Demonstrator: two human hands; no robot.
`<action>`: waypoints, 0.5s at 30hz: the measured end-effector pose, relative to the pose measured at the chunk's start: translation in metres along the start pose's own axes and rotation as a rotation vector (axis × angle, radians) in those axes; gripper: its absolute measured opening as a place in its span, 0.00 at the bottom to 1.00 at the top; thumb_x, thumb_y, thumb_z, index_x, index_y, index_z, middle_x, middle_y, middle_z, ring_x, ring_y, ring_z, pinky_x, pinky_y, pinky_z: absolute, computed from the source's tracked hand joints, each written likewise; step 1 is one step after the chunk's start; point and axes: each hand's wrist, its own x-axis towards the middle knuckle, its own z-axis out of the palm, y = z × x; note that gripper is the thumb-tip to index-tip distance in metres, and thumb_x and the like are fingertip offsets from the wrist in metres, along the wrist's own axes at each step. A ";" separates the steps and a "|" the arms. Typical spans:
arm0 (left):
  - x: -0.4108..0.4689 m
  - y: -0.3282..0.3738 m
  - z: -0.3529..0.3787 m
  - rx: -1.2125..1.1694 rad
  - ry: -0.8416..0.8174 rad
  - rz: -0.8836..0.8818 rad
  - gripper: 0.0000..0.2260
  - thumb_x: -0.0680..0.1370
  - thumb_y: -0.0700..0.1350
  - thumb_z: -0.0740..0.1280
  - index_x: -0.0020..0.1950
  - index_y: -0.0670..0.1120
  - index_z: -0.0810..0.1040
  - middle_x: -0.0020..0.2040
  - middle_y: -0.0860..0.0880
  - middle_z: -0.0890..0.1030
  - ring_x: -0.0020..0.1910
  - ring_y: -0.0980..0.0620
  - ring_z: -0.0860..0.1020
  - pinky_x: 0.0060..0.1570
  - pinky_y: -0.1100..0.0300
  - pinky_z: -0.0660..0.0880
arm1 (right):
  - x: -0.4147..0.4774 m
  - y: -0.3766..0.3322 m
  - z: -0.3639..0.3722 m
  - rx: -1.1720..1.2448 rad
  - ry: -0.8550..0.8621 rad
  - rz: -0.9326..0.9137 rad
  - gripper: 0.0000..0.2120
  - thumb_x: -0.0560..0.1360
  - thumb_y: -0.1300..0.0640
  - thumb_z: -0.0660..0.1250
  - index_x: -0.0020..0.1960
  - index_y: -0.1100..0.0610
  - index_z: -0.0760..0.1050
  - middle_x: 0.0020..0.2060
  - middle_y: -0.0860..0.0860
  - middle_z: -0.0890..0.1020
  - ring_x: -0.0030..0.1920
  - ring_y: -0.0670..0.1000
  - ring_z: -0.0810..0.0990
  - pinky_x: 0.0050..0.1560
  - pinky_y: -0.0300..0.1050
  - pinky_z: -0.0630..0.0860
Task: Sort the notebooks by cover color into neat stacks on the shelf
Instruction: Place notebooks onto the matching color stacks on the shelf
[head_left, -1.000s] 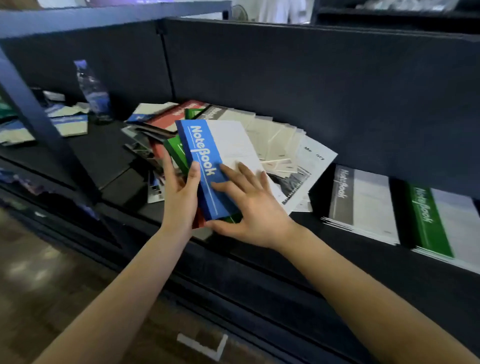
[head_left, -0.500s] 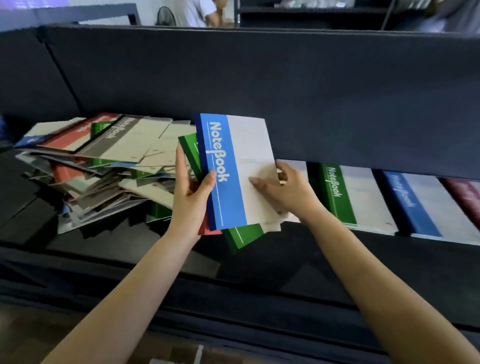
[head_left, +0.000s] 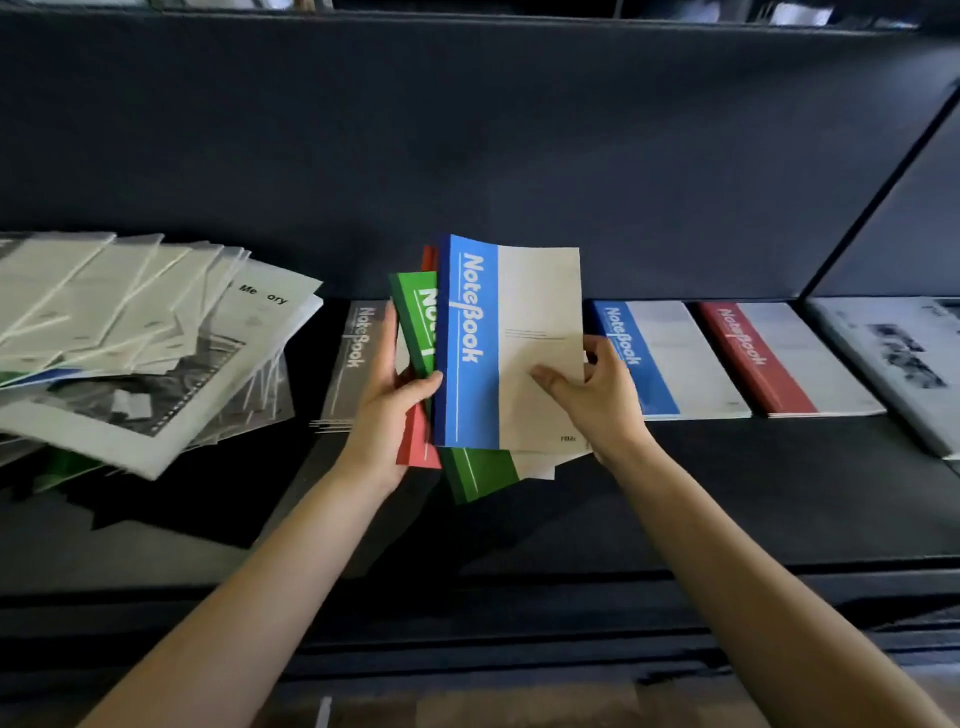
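Note:
I hold a small fan of notebooks above the dark shelf (head_left: 727, 493). A blue-spined notebook (head_left: 509, 343) lies on top, with a green one (head_left: 415, 322) and a red one (head_left: 415, 447) partly hidden under it. My left hand (head_left: 389, 410) grips the fan's left edge, thumb on the blue spine. My right hand (head_left: 597, 395) pinches the blue notebook's right edge. On the shelf lie a grey stack (head_left: 353, 358), a blue stack (head_left: 660, 358) and a red stack (head_left: 779, 358).
An untidy heap of mixed notebooks (head_left: 135, 353) covers the shelf's left part. A black-and-white printed stack (head_left: 904, 358) lies at the far right, past a slanted shelf post (head_left: 883, 187). The shelf's back panel rises close behind the stacks.
Both hands have carried the fan of notebooks to the right, away from the heap, over the sorted stacks. My right hand now grips the blue notebook's right edge instead of lying flat on it.

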 end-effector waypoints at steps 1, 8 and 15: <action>0.001 -0.005 0.010 -0.019 -0.011 -0.023 0.31 0.79 0.28 0.56 0.76 0.56 0.60 0.61 0.57 0.80 0.61 0.55 0.78 0.53 0.61 0.77 | 0.003 0.007 -0.010 -0.001 0.024 0.001 0.19 0.69 0.51 0.76 0.53 0.48 0.69 0.49 0.49 0.82 0.49 0.52 0.81 0.52 0.56 0.79; 0.004 -0.032 0.069 0.056 0.024 -0.115 0.29 0.80 0.32 0.58 0.75 0.58 0.61 0.60 0.60 0.79 0.60 0.58 0.78 0.55 0.61 0.77 | 0.020 0.041 -0.071 0.016 0.036 0.045 0.19 0.72 0.55 0.73 0.56 0.50 0.66 0.49 0.51 0.82 0.49 0.54 0.82 0.52 0.54 0.79; -0.002 -0.037 0.086 0.105 0.119 -0.097 0.30 0.79 0.31 0.60 0.75 0.58 0.61 0.62 0.54 0.78 0.61 0.52 0.78 0.60 0.50 0.76 | 0.060 0.049 -0.137 -0.053 0.129 -0.028 0.19 0.73 0.58 0.72 0.59 0.55 0.68 0.50 0.51 0.79 0.48 0.51 0.79 0.46 0.48 0.77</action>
